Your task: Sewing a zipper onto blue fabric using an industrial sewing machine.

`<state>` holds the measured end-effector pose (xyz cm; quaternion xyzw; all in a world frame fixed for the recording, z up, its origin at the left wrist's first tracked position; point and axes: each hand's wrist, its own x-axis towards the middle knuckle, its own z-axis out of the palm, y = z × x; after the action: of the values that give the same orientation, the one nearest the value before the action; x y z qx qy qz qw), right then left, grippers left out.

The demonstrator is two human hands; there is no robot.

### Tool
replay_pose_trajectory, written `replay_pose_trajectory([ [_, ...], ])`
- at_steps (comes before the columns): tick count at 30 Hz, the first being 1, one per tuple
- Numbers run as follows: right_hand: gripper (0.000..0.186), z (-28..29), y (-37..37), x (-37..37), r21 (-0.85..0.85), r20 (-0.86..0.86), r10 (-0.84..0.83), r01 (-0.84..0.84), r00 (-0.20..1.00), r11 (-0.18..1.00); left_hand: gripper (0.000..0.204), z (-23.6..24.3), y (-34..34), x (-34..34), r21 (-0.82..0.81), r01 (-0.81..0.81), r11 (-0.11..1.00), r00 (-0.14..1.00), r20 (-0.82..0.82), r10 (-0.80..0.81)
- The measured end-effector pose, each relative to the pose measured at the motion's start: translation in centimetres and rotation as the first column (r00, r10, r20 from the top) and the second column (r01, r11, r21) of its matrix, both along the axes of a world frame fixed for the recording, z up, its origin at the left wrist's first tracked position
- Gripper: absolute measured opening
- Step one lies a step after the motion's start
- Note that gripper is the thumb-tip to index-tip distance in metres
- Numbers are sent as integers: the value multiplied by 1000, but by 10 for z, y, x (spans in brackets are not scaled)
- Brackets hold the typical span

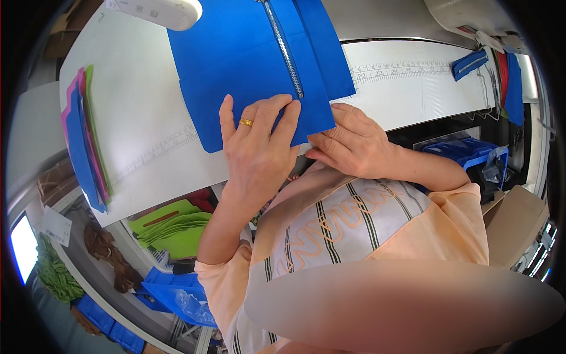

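Observation:
A bright blue fabric piece [230,65] with a metal zipper [285,53] set into it lies on the white work table, its near edge in front of me. My left hand [256,138], with a gold ring on one finger, rests on the fabric's near part; the fingers are stretched out and the tips lie close to the zipper's lower end. At the near right corner, my right hand [354,141] has its fingers bent and pressed together on the fabric edge. Its thumb is partly hidden. A second blue layer [330,53] shows on the right.
The white table [135,106] carries printed ruler marks. A stack of colored fabric pieces [88,135] lies at the left, and a small blue zippered piece [470,64] at the far right. A white machine part [159,12] overhangs the top. Green fabric [171,227] and blue bins [177,292] sit below.

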<state>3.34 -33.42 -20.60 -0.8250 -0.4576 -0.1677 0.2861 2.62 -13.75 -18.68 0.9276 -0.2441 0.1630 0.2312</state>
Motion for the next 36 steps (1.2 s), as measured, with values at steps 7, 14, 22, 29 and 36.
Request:
replay_pose_trajectory([
  [7,40,-2,0,-1,6,16,-10,10,1000,1000,40,1,-1,0,15,8,1000,1000,-3,-8],
  [14,39,-2,-1,-1,1,20,-19,19,1000,1000,38,-3,-1,0,9,7,1000,999,33,-7],
  [22,37,-4,-1,-1,23,44,-22,21,999,1000,41,0,-3,-1,0,-26,1000,1000,-4,26],
  [29,35,-4,-1,-1,18,42,-31,30,999,999,38,-2,0,0,15,-8,1000,1000,18,8],
  [36,34,-5,-1,-2,14,47,-32,31,998,999,34,-4,0,0,6,10,1000,999,45,-10],
])
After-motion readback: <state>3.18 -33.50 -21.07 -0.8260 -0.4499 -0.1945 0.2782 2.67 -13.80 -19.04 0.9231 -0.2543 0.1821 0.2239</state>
